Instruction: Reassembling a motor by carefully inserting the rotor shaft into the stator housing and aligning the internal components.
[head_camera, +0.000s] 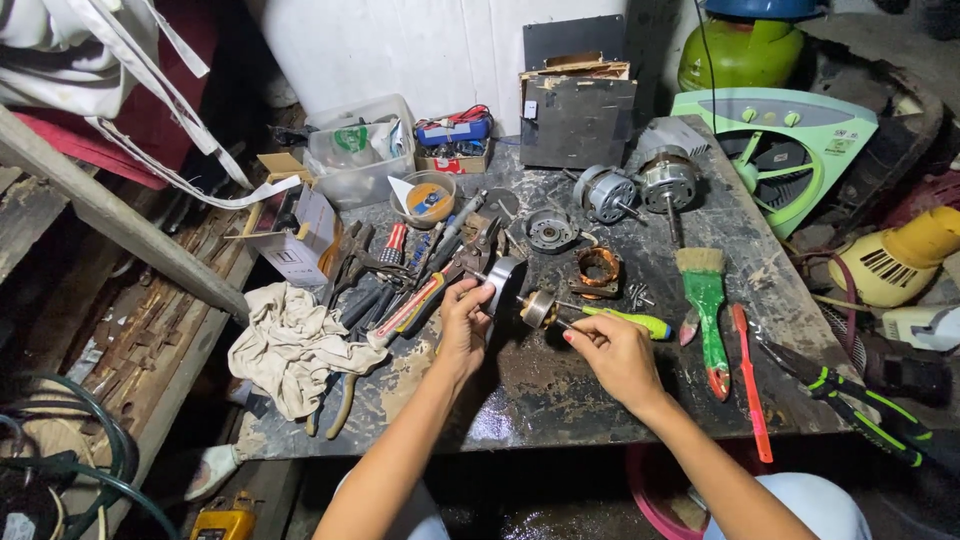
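Up close, two bare hands work a small motor part over a cluttered dark table (600, 400).

Nearest, the left hand (463, 318) has its grip pinched on a round grey motor cover (503, 283), raised just above the table's middle; the right hand (613, 350) grips a thin metal tool pressed against the brass-coloured rotor (539, 308) beside it. Right lie one green paintbrush (708, 312) and one orange-red stick (750, 385). Farther off sit two grey motors (640, 185), a white carton (298, 232) at left, and a dark square box (577, 120) by the wall.
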